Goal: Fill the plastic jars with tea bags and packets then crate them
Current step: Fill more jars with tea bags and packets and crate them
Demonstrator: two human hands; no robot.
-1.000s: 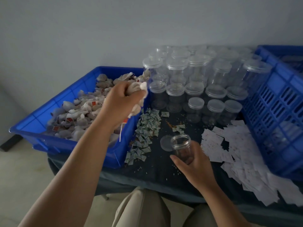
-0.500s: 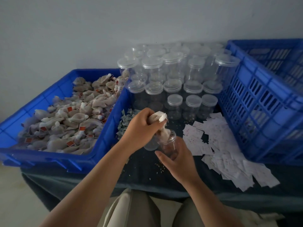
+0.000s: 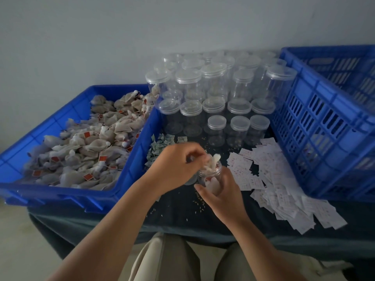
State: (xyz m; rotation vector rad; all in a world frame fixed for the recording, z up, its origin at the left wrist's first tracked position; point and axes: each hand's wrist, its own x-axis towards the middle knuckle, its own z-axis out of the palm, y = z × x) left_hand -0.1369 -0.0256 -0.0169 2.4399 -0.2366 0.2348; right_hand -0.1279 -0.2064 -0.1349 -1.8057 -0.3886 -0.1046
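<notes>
My right hand (image 3: 222, 196) grips a small clear plastic jar (image 3: 210, 175) standing open on the dark table. Just above its mouth, my left hand (image 3: 178, 165) pinches white tea bags (image 3: 213, 161) and pushes them down into the jar; some of them show through its wall. The jar's clear lid (image 3: 190, 180) lies on the table beside it, partly hidden by my left hand. At the left, a blue tray (image 3: 129, 165) is heaped with tea bags (image 3: 95, 145) bearing red tags.
Several lidded empty jars (image 3: 215, 102) stand in rows at the back. A tall slotted blue crate (image 3: 324, 126) is on the right. White paper packets (image 3: 284, 183) spread in front of it. Small green-grey packets (image 3: 160, 147) lie beside the tray.
My left hand carried a handful of tea bags from the tray over to the jar and now pushes them in. My right hand kept its hold on the jar.
</notes>
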